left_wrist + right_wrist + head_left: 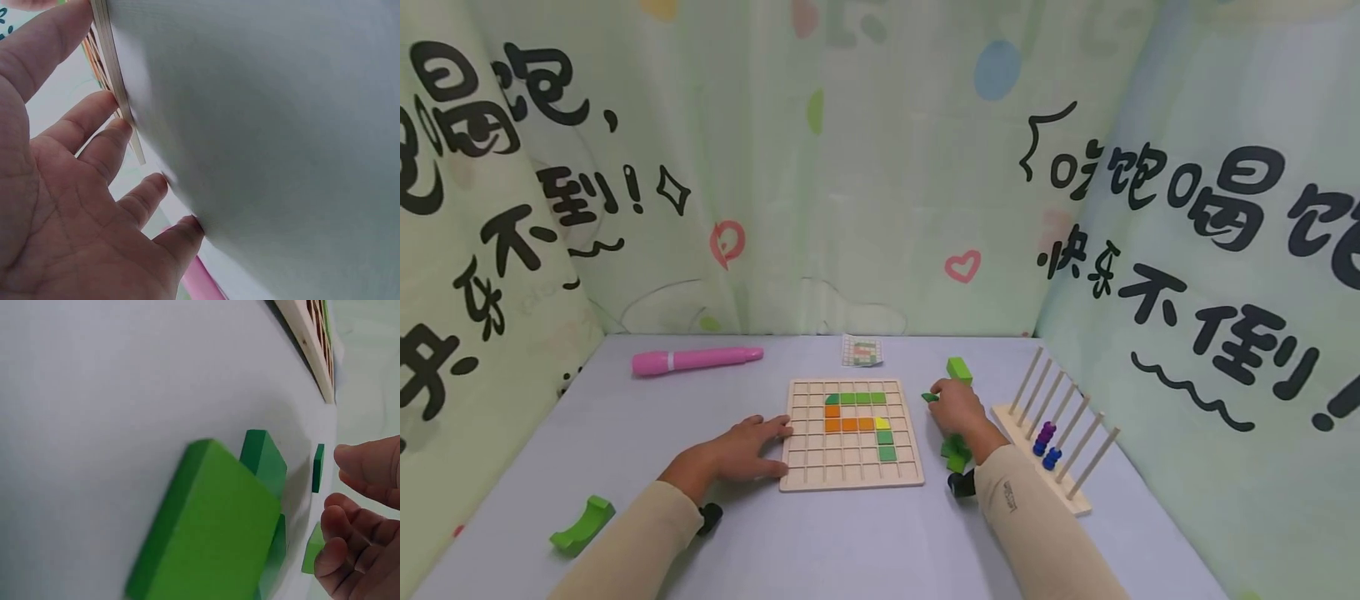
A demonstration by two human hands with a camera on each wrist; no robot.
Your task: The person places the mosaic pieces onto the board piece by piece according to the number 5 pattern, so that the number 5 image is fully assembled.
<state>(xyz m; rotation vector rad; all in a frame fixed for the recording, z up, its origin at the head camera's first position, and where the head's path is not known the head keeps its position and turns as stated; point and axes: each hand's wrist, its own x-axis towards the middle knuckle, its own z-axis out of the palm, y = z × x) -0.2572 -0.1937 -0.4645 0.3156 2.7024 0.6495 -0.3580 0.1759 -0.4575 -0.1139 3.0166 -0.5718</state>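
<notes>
A wooden grid board (850, 467) lies in the middle of the table, holding green, orange and yellow tiles (850, 423). My left hand (766, 442) lies flat on the table, its straight fingertips (122, 125) touching the board's left edge (115, 81). To the right of the board, my right hand (942, 400) hovers with loosely curled fingers (365, 464) next to a small green tile (930, 397) (318, 467); it holds nothing. Green blocks (956, 454) (212, 525) lie under the right wrist.
Another green block (958, 369) sits behind the right hand. A wooden rod rack (1052, 467) with purple and blue beads stands at the right. A pink marker (696, 360) and a pattern card (861, 350) lie at the back, a curved green block (582, 523) front left.
</notes>
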